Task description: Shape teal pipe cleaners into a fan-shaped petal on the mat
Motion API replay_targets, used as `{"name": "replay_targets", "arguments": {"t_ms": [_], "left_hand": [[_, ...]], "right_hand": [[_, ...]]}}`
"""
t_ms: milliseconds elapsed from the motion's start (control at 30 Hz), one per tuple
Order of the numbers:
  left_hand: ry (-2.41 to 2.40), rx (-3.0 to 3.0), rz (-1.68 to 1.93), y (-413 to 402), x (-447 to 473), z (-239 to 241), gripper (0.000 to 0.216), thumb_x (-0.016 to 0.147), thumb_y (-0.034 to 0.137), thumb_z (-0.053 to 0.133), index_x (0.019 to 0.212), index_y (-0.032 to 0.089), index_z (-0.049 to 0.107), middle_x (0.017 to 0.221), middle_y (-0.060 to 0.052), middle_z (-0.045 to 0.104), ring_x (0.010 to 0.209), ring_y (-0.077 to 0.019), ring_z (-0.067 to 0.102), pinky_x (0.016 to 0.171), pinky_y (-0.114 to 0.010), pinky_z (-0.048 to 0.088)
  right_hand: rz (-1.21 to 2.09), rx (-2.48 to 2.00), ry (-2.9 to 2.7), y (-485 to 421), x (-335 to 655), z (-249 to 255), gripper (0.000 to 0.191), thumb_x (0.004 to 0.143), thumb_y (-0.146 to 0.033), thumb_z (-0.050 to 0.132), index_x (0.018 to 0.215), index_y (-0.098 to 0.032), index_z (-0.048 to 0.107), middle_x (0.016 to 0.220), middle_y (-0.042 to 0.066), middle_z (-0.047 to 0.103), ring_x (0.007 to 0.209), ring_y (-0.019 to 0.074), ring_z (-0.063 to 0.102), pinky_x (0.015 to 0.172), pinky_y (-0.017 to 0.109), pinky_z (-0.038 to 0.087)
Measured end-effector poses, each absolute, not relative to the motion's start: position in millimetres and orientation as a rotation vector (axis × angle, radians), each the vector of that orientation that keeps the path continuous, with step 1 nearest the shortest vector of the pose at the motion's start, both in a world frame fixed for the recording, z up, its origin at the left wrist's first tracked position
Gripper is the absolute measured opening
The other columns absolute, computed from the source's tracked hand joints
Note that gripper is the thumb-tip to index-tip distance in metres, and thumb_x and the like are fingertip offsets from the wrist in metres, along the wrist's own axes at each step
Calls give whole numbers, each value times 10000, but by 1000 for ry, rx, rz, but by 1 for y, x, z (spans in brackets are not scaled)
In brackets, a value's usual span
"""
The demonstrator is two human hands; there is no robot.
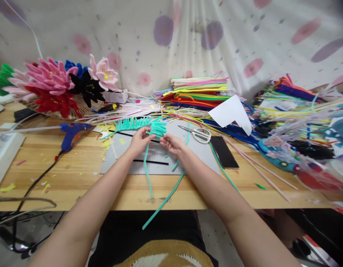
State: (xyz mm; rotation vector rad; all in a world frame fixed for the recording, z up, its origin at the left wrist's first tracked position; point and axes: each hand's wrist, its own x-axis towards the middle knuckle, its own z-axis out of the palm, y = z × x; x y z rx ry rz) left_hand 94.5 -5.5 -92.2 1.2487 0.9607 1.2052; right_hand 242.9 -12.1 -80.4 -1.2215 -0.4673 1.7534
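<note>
Thumb and fingers of the left hand [140, 141] are closed on a turquoise fringe [158, 129], held just above a grey mat [197, 159] near the middle of the bench [68, 181]. At its lower right edge the fringe is met by the bent fingers of the right hand [172, 144]; whether it is pinched by them cannot be told. Its longer row runs leftward, and the join is hidden behind the left fingers. A turquoise strand [165, 202] is extended beyond the bench's near edge, its upper part covered by the right wrist. One black strip [150, 162] is laid toward the mat's near edge. Scissors [198, 134] are placed at the mat's far right, with a phone [225, 152] just beside its right edge. A blue glue gun [72, 133] is set toward the bench's left edge, below fuzzy flowers [53, 78]. Stacked pipe cleaners [199, 91] are ranged along the far edge, partly covered by white paper [229, 113]. At the right corner, plastic-wrapped items [321, 167] are blurred.
</note>
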Motion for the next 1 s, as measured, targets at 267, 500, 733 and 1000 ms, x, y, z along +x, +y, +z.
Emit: {"name": "replay_targets", "arguments": {"t_ms": [267,500,733,1000], "left_hand": [[1042,1061,1262,-7,92,-87,355,535,389,749,717,142,570,672,-1,622,660,-149,619,558,-274,539],[1044,1021,1248,-5,95,-88,346,536,377,758,694,139,562,656,8,612,658,-138,623,555,-252,542],[1051,997,1250,-5,92,-87,329,563,370,753,692,137,561,672,0,622,695,-149,639,580,-263,555],[1046,977,1220,-6,94,-84,292,631,374,719,721,133,582,736,-43,680,720,-182,666,541,-254,558]], "right_hand": [[1523,-1205,-1212,-20,260,-98,108,727,-163,621,829,-162,584,648,-21,644,563,91,619,492,185,505],[974,-1291,-1740,-9,263,-106,82,730,-279,620,738,-203,650,580,-35,618,569,100,569,581,210,429],[718,-1320,-1930,-11,260,-97,132,783,-276,573,707,-215,661,637,-10,641,648,123,573,656,220,386],[484,-1329,-2098,-13,262,-96,180,845,-238,489,731,-197,623,699,7,653,671,119,568,653,211,363]]}}
